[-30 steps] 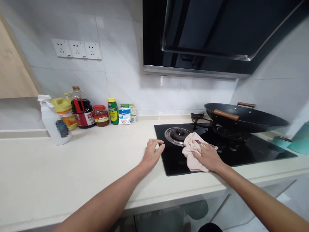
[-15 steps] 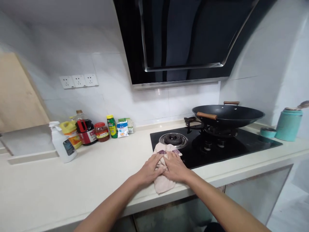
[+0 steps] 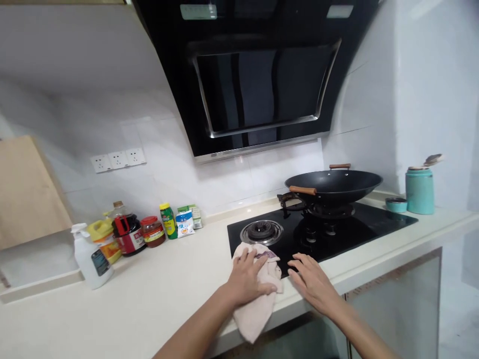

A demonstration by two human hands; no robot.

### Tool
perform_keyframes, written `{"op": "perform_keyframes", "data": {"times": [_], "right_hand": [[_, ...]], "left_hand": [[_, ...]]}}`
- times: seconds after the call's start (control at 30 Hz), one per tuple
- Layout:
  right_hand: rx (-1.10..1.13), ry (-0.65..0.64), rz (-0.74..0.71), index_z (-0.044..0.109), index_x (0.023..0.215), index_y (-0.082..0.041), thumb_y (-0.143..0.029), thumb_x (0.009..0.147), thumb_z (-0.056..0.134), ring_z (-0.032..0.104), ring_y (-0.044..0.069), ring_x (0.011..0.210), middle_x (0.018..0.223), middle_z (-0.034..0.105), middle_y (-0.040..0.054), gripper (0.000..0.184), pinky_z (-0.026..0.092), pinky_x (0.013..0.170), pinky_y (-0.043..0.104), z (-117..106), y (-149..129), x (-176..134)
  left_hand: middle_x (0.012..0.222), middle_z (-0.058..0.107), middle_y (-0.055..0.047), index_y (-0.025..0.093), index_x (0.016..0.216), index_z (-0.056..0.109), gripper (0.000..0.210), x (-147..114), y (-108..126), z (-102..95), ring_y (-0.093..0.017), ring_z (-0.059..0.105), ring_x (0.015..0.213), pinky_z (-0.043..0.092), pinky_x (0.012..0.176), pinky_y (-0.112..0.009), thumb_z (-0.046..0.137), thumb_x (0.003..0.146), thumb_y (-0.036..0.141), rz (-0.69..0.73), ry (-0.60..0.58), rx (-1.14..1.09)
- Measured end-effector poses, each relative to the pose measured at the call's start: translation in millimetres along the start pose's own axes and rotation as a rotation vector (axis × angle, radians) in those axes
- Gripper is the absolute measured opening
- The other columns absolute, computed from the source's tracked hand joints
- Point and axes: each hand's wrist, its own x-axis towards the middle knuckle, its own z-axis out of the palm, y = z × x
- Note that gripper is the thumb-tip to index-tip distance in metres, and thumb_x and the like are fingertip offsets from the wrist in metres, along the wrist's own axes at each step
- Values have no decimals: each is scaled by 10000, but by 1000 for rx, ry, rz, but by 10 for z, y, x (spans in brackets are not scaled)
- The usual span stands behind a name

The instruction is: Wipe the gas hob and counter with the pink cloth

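A pale pink cloth (image 3: 256,314) lies partly over the front left corner of the black gas hob (image 3: 359,232), its lower end hanging past the counter's front edge. My left hand (image 3: 249,279) rests flat on the cloth, fingers spread. Just right of it, apart from the cloth, is my right hand (image 3: 310,281) with its fingers loosely stretched out and nothing in them, over the hob's front edge. Behind the cloth sits the left burner (image 3: 261,231). A black wok (image 3: 333,185) with wooden handles stands on the right burner.
On the left of the counter (image 3: 149,289) stand a white spray bottle (image 3: 92,259), a yellow jug (image 3: 107,239), a dark sauce bottle (image 3: 129,234), a red-lidded jar (image 3: 153,233) and a green bottle (image 3: 169,222). A teal canister (image 3: 419,192) is at the right. The range hood (image 3: 258,89) hangs above.
My right hand has come off the cloth and moved right. My left hand has spread flat on the cloth, whose end now hangs over the edge. The view has tilted up.
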Motion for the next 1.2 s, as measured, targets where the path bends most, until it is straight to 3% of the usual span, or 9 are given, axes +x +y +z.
{"op": "perform_keyframes", "data": {"times": [0.13, 0.27, 0.43, 0.73, 0.93, 1.2], "right_hand": [[-85, -10, 28, 675, 1056, -235, -374, 1035, 401, 619, 238, 1030, 1119, 667, 78, 308, 469, 936, 421, 34, -34, 30], [-148, 43, 70, 648, 1106, -229, -394, 1050, 374, 616, 235, 1015, 1089, 681, 65, 325, 437, 929, 404, 65, -80, 36], [-165, 68, 112, 618, 1183, -222, -413, 1057, 353, 611, 219, 1036, 1144, 683, 67, 350, 417, 917, 360, 33, -92, 27], [-276, -5, 167, 693, 978, -233, -430, 1054, 340, 600, 212, 958, 1013, 706, 60, 411, 397, 863, 342, -15, -164, 89], [-303, -41, 193, 715, 975, -211, -410, 1053, 340, 598, 217, 971, 1057, 696, 81, 431, 400, 894, 343, -38, -168, 87], [-253, -68, 249, 719, 985, -219, -313, 1002, 430, 562, 209, 997, 1068, 675, 76, 305, 372, 932, 337, -87, -253, 101]], "left_hand": [[1645, 297, -94, 416, 1560, 339, 908, 278, 153, 109, -453, 165, 1515, 199, 1167, -668, 520, 783, 848, -35, 44, -8], [1607, 343, -85, 431, 1527, 401, 792, 487, 282, 156, -461, 190, 1488, 218, 1141, -682, 439, 838, 821, -43, 77, 18], [1500, 456, -102, 415, 1461, 505, 714, 521, 311, 178, -416, 333, 1391, 280, 1106, -650, 391, 872, 803, 0, 126, 41], [1385, 521, -87, 423, 1432, 537, 674, 212, 148, 128, -359, 431, 1272, 338, 1077, -547, 401, 888, 797, 28, 177, 94], [1354, 528, -98, 419, 1438, 532, 635, -120, 56, 115, -355, 431, 1242, 371, 1034, -535, 536, 880, 723, -2, 198, 135], [1397, 514, -97, 380, 1437, 548, 537, -681, -80, 73, -334, 456, 1240, 444, 988, -483, 580, 934, 564, -75, 225, 141]]}}
